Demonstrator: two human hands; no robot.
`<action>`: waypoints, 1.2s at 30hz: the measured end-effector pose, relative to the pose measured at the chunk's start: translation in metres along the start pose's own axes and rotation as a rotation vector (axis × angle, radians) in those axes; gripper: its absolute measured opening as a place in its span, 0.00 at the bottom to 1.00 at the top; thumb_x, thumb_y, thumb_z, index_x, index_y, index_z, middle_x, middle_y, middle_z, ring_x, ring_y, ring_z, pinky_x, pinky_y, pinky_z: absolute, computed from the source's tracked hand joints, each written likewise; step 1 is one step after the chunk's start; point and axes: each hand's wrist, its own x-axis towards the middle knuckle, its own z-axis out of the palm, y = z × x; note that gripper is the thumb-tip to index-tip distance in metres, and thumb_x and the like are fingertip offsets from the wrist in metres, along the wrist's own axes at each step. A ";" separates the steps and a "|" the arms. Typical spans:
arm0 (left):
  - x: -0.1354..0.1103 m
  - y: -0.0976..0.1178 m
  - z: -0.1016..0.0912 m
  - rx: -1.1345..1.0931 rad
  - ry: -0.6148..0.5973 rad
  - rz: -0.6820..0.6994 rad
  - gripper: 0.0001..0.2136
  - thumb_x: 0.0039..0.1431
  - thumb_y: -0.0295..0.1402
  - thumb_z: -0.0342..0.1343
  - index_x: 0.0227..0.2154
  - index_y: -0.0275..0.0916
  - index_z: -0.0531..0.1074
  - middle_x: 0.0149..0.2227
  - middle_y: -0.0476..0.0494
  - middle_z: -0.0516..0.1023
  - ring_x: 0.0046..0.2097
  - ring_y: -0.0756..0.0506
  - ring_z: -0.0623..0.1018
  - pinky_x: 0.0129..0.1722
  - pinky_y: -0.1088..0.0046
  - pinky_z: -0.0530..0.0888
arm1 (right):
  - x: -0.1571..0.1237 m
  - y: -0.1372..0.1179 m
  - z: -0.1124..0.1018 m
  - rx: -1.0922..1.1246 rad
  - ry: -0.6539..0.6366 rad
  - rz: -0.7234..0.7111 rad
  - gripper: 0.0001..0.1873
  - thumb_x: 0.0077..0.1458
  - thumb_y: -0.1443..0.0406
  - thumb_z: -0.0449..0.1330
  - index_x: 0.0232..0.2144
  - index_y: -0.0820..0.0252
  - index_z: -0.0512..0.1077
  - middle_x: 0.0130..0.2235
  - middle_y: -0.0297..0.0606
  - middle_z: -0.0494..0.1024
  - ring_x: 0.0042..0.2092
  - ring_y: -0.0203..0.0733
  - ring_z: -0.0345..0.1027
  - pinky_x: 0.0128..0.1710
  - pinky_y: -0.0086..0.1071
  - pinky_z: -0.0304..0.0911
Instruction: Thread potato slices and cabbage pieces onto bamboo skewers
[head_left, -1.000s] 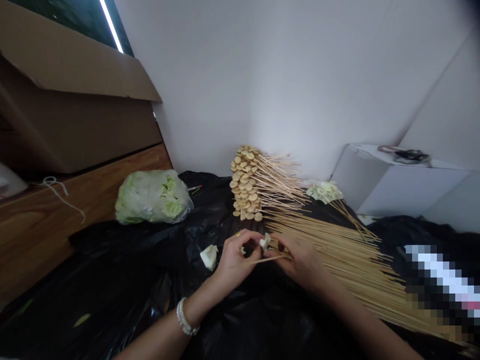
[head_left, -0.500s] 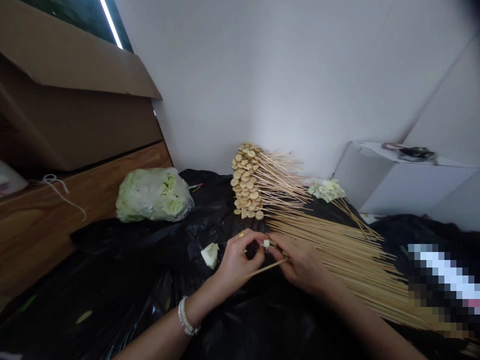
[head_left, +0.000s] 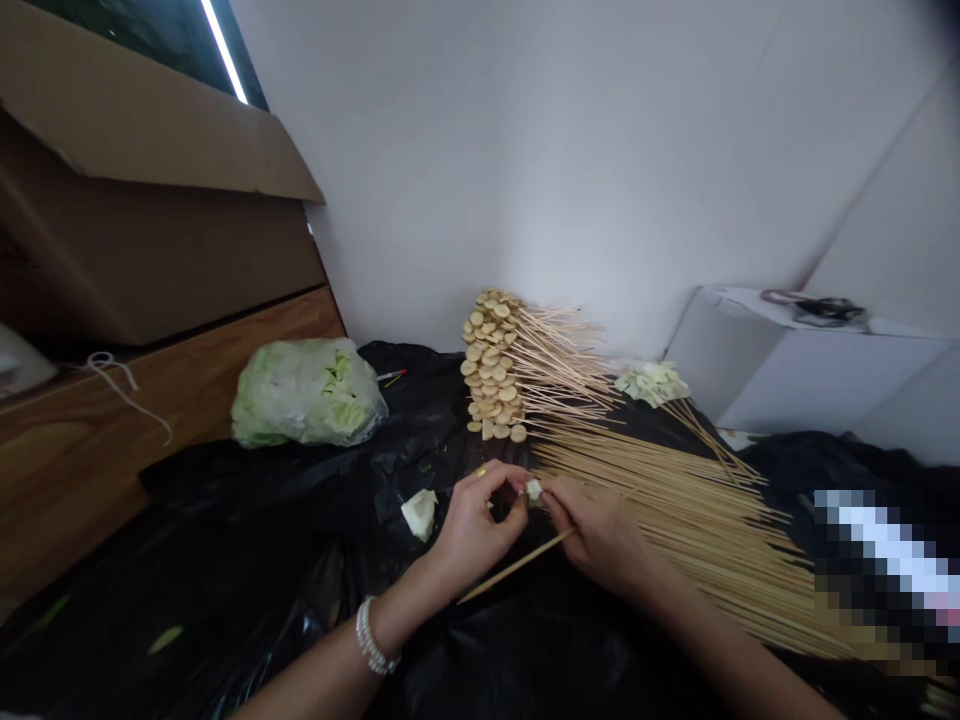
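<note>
My left hand (head_left: 480, 520) pinches a small pale piece of cabbage (head_left: 533, 489) between thumb and fingers. From the other side, the fingertips of my right hand (head_left: 604, 530) touch the same piece. My right hand also grips a bamboo skewer (head_left: 514, 567), which slants down to the left below my left hand. Whether the skewer's other end is in the cabbage piece is hidden by my fingers. A larger white cabbage chunk (head_left: 419, 514) lies on the black plastic sheet (head_left: 360, 545), just left of my left hand.
Loose bare skewers (head_left: 705, 530) spread out on the right. Behind my hands, skewers threaded with round beige slices (head_left: 491, 370) are stacked. Cabbage skewers (head_left: 652, 383) lie at the back right. A clear bag of cabbage (head_left: 307, 392) sits left, near a cardboard box (head_left: 187, 260); a white box (head_left: 795, 365) stands right.
The skewer in my right hand has shifted, and its free end now reaches farther down to the left. Both hands stay almost in place around the cabbage piece.
</note>
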 end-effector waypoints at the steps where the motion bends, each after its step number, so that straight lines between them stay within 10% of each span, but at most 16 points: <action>1: 0.000 0.000 0.000 -0.010 0.000 -0.006 0.07 0.55 0.23 0.52 0.34 0.38 0.73 0.33 0.46 0.76 0.33 0.49 0.74 0.36 0.74 0.70 | 0.000 0.000 0.000 0.000 0.001 0.003 0.11 0.63 0.68 0.47 0.34 0.59 0.69 0.33 0.39 0.78 0.34 0.38 0.72 0.34 0.29 0.64; 20: 0.002 -0.001 -0.001 -0.120 0.042 -0.049 0.08 0.56 0.32 0.58 0.38 0.39 0.76 0.32 0.46 0.76 0.34 0.49 0.75 0.34 0.75 0.71 | 0.001 -0.001 -0.001 -0.029 0.117 0.028 0.10 0.63 0.68 0.47 0.37 0.59 0.69 0.30 0.36 0.76 0.30 0.36 0.71 0.31 0.28 0.62; 36: 0.008 0.001 -0.002 -0.683 -0.097 -0.461 0.18 0.48 0.44 0.64 0.30 0.38 0.62 0.28 0.51 0.71 0.30 0.51 0.73 0.24 0.78 0.71 | -0.008 0.004 0.002 -0.280 0.190 -0.204 0.15 0.61 0.71 0.51 0.48 0.61 0.70 0.36 0.42 0.80 0.34 0.40 0.74 0.31 0.31 0.66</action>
